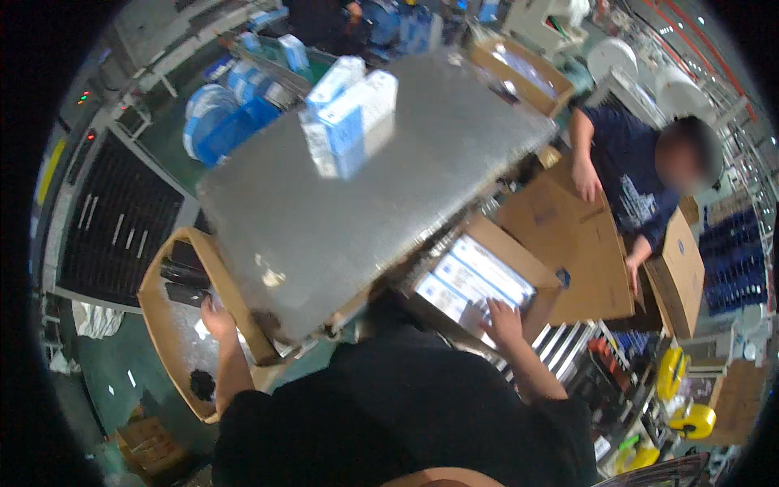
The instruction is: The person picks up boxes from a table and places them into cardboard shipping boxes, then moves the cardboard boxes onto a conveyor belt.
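Observation:
On the left, my left hand is inside an open cardboard box. Its fingers are bent together beside a small white piece; what they grip, if anything, is too small to make out. Clear plastic and dark pieces lie in that box. To the right, my right hand rests with fingers apart on white-and-blue boxes packed in an open carton. Beyond this carton a co-worker holds a large brown cardboard sheet or flattened carton with both hands.
A grey metal table fills the middle, with several white-and-blue boxes standing on it. Rollers run beside the right carton. Yellow tape dispensers are at the lower right. A blue bin stands beyond the table's left end.

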{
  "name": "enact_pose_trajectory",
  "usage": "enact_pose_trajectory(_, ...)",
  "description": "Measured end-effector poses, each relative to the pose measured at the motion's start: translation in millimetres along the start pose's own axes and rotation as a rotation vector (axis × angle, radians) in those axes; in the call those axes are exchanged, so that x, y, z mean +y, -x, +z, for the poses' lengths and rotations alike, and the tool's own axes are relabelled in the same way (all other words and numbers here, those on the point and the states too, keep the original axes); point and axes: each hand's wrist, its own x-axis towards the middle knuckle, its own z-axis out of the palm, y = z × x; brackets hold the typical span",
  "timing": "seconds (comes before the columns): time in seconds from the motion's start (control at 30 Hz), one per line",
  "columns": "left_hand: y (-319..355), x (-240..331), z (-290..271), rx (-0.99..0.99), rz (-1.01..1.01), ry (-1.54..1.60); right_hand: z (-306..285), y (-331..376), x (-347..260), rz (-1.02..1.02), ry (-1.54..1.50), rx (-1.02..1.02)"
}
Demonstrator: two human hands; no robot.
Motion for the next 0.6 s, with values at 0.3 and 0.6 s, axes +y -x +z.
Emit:
enact_pose_trajectory(0.3, 69.6, -246.0, 39.4, -1.098, 0.227, -1.047, -41.0, 3.5, -109.4, -0.241, -0.143, -0.182)
enact_pose_trajectory(0.6, 5.0, -222.7, -23.4, -0.34, -0.573, -0.063, -47.6, 5.4, -109.0, -0.031, -0.062, -0.204)
